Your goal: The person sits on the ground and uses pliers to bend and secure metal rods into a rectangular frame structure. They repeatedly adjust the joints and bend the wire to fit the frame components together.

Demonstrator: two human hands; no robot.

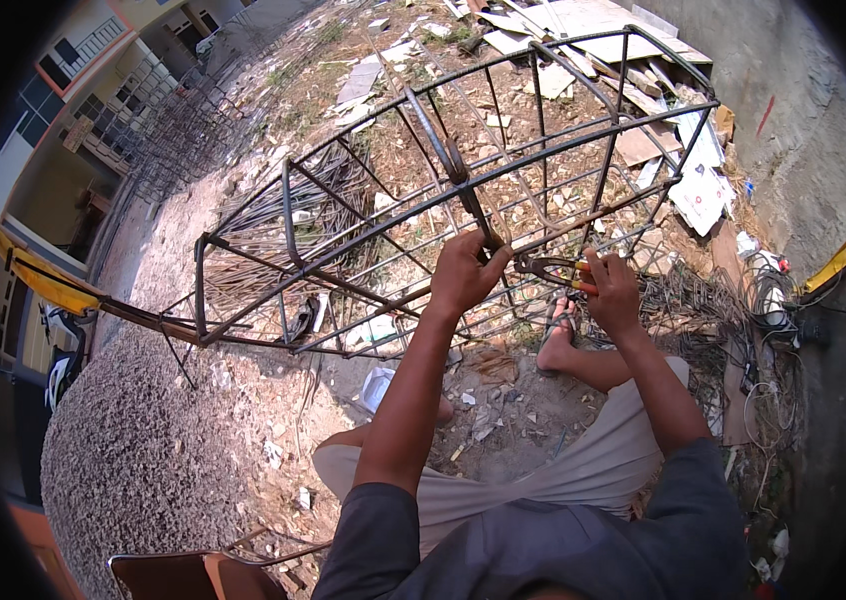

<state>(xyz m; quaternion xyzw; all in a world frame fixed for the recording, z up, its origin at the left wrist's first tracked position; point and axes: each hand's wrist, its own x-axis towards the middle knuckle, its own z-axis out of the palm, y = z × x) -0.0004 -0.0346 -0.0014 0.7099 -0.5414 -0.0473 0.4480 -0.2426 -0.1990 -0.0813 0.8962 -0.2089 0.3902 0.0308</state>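
Observation:
A long cage of steel reinforcing bars [373, 232] stretches across in front of me, with square stirrups along its length. My left hand [465, 272] is closed around the lower end of a dark bundle of stirrups [450, 160] at the cage's near side. In my right hand [613, 290] is a pair of pincers [546, 265] with orange and yellow handles. Their jaws point left and sit close to the left fingertips, by a near bar of the cage. Whether the jaws grip a tie wire is too small to tell.
Loose bars [278, 230] lie beneath the cage's left half. A gravel heap [143, 460] rises at lower left, and a brown chair [168, 575] stands near it. Broken boards [698, 180] lie by the concrete wall [803, 120]. Tangled wire [693, 305] is on the right.

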